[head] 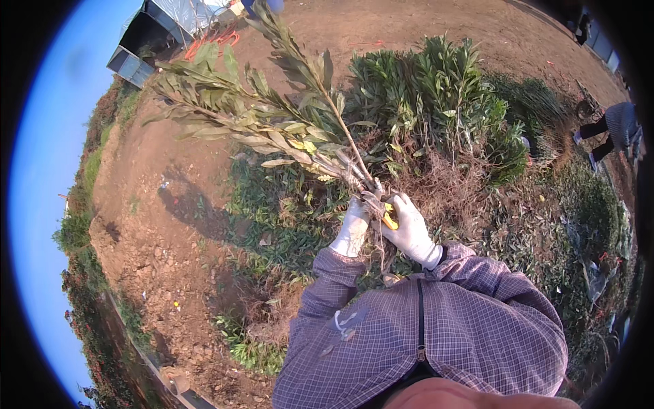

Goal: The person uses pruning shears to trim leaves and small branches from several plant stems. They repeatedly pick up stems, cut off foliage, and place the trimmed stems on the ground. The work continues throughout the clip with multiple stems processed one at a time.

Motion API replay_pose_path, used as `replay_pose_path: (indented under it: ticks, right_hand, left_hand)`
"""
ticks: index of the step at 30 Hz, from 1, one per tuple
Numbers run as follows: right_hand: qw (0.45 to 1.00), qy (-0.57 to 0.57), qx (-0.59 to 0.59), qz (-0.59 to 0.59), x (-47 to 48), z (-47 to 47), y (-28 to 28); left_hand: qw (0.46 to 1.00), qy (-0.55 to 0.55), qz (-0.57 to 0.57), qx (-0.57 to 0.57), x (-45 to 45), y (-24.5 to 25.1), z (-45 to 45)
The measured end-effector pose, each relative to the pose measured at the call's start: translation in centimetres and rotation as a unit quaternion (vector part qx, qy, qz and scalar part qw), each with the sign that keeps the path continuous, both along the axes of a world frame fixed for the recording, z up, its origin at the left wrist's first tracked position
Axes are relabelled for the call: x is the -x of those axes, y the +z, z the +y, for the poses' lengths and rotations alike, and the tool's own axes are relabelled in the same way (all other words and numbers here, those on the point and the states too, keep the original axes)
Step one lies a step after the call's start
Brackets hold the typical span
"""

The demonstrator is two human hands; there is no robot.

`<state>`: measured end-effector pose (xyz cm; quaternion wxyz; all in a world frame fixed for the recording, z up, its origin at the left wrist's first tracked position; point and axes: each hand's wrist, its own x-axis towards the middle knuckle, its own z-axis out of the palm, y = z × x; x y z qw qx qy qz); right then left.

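My left hand (pixel 352 227), in a white work glove, grips the root end of a few leafy plant stems (pixel 317 158). The stems fan out up and to the left, and their leaves look dull green with some yellow. In the white-gloved grasp of my right hand (pixel 409 230) is a yellow-handled tool (pixel 390 217), held against the stems' base. Its working end is hidden among the stems and fingers, so its exact kind is unclear. Thin brown roots (pixel 380 245) dangle between my wrists.
Beyond my hands stands a dense heap of green leafy plants (pixel 429 97) with tangled roots (pixel 449 179). Cut leaves (pixel 286 225) litter the soil. At the far right a person (pixel 615 130) bends over. A shed (pixel 153 36) and orange hose (pixel 214 41) lie at the upper left.
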<state>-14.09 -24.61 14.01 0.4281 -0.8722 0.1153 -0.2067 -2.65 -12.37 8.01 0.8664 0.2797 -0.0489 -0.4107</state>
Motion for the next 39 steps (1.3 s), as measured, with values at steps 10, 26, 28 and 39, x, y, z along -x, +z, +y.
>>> replay_pose_path:
  ticks: [10,26,28,39]
  right_hand:
    - [0.958,-0.012,-0.279,-0.072,-0.4,-0.7,-0.9]
    - [0.971,0.089,-0.183,-0.126,-1.6,-3.0,0.9]
    - [0.978,0.129,-0.116,-0.112,-1.7,-2.8,1.2]
    - [0.781,0.271,-0.550,0.116,1.5,-7.5,5.4]
  left_hand:
    - [0.980,-0.021,-0.113,-0.161,-0.4,1.8,-1.5]
    - [0.952,-0.165,-0.176,-0.191,-0.2,3.4,0.9]
    - [0.950,-0.173,-0.192,-0.172,0.2,4.6,1.3]
    - [0.942,-0.135,-0.202,-0.230,-0.7,5.1,2.7]
